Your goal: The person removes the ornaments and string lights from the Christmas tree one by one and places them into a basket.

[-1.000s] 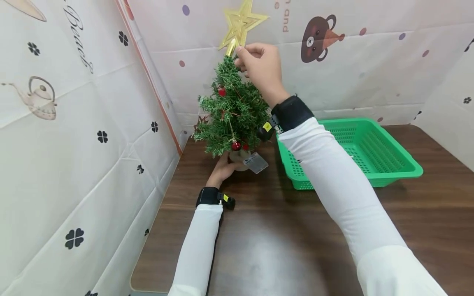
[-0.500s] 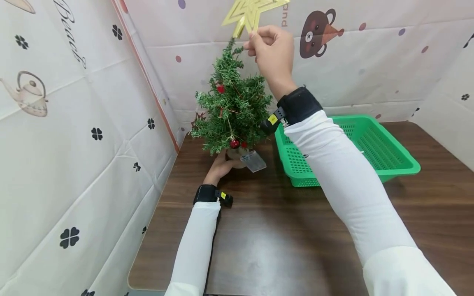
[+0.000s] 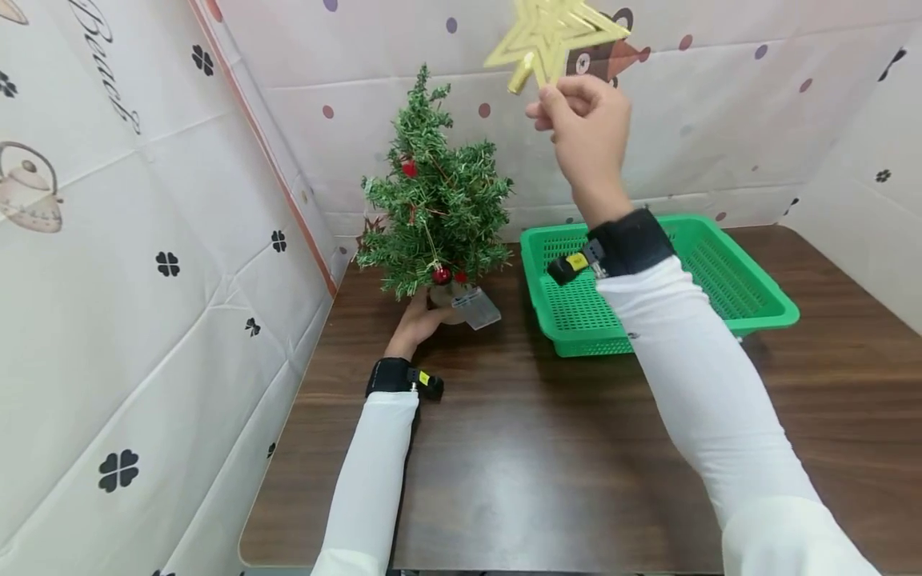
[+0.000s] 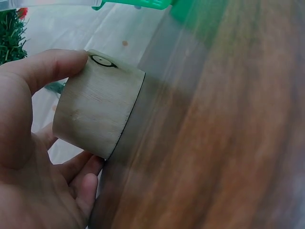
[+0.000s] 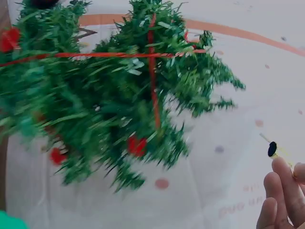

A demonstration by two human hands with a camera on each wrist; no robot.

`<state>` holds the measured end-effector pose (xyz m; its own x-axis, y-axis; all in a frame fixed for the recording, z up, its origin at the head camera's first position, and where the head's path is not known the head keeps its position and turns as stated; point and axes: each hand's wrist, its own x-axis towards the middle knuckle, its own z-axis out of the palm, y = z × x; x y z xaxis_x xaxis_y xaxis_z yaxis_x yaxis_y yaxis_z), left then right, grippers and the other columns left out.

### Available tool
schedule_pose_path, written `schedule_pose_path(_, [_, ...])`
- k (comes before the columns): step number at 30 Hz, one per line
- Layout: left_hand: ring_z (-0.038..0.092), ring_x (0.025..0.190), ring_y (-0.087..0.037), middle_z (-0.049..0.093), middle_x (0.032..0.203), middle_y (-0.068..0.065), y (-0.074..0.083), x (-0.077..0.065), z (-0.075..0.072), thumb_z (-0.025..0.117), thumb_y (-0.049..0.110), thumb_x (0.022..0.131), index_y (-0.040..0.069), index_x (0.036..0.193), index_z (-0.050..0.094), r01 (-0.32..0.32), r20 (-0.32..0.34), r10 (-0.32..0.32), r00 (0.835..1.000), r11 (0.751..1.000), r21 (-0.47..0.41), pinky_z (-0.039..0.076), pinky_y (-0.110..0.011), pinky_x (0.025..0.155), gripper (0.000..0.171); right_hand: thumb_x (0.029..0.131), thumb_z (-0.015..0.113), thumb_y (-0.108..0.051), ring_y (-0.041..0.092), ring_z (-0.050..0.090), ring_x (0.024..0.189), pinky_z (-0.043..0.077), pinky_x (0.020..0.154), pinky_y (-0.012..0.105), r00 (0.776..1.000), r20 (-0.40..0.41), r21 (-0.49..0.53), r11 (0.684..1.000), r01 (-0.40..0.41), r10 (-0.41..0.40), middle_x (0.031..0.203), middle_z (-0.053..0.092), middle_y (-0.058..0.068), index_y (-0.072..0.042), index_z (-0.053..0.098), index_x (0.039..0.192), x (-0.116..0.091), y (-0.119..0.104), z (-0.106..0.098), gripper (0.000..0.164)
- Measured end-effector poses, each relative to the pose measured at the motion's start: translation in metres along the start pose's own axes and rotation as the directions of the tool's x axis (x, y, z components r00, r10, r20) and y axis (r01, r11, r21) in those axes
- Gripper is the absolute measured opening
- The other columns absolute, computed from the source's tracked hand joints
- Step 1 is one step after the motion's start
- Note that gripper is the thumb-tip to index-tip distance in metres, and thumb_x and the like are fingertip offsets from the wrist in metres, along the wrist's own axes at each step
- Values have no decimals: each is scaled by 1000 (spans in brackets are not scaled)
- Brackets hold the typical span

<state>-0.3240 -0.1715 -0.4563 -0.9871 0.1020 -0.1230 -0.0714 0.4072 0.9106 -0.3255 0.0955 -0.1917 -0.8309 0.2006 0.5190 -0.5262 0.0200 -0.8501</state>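
A gold star tree topper (image 3: pixel 551 36) is pinched by one of its points between the thumb and fingers of my right hand (image 3: pixel 591 132), up and to the right of the treetop. Its hollow gold socket (image 3: pixel 521 74) hangs free of the small artificial Christmas tree (image 3: pixel 435 192). In the right wrist view the socket's dark open end (image 5: pixel 272 149) shows beside the fingers. Low down, my left hand (image 3: pixel 416 324) grips the tree's pale round base (image 4: pixel 95 105), thumb on the near side and fingers curled around behind. A red bauble (image 3: pixel 442 275) and red ribbons (image 5: pixel 152 71) hang on the branches.
A green plastic basket (image 3: pixel 576 348) stands on the brown wooden table (image 3: pixel 547 472), right of the tree. A clear tag (image 3: pixel 477 308) dangles at the tree's base. Printed white cloth (image 3: pixel 216 336) walls in the left side and back.
The star has come off the treetop and moved up and to the right in my right hand. My left hand keeps its grip on the base. The head view has shifted slightly.
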Motion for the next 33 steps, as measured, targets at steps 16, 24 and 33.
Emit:
schedule_pose_path(16, [19,157,-34,17,170,-11,-3,-1,1,69,43,94,20,164,17,-28,-27,28,999,1000,-9,27,-56,124,90,100,66,-21,-2,70,75,44,55,16,974,135,-347,929,-126,182,75,73,-22,-5,61,139,-64,86,-117,43])
schedule_pose_path(24, [23,155,-34,24,168,-13,-3,1,-1,71,36,93,20,162,21,-69,-53,67,996,997,-21,30,-56,122,87,103,63,-31,2,69,77,44,57,26,890,277,-543,823,-167,363,79,75,-17,-8,56,145,-73,111,-144,49])
schedule_pose_path(33, [22,156,-34,24,168,-11,-4,1,1,72,44,91,20,162,22,-58,-43,58,997,998,-4,28,-55,124,90,104,59,-23,16,71,85,58,84,40,741,406,-679,719,-148,535,90,79,5,-2,60,139,-82,128,-157,41])
